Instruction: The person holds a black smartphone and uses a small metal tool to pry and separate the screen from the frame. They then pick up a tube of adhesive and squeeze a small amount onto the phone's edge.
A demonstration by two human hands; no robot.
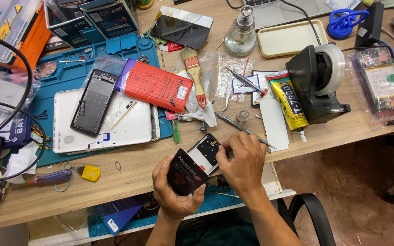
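**Clerk:** Two hands at the near edge of the wooden workbench (115,182). Item one: a phone frame (204,152), white inside with dark parts, partly covered by a black film with a red mark (185,172). Where is it?

**Checker:** Held above the bench's near edge, just in front of the yellow glue tube (289,104), tilted. The left hand (175,193) is clamped around its lower end, thumb and fingers wrapped on the black film. The right hand (242,161) has its fingertips pinched together on the frame's upper right edge; whether they grip anything small there I cannot tell.

**Clerk:** Item two, tools near the glue tube?

**Checker:** A metal spudger (242,130) lies just left of the tube, close beyond the right hand. A red-tipped screwdriver (247,82) lies left of the tube's top. A black tape dispenser (318,84) with a white roll stands touching the tube's right side.

**Clerk:** Item three, farther left of the tube?

**Checker:** A paintbrush with a red handle (194,75), then a red bubble-wrap pouch (156,85), then a white tablet back shell (103,123) on a blue work mat (64,77), with a dark phone frame (94,102) resting on the shell.

**Clerk:** Item four, beyond the tube?

**Checker:** A glass solvent bottle (241,33) and a cream tray (292,38).
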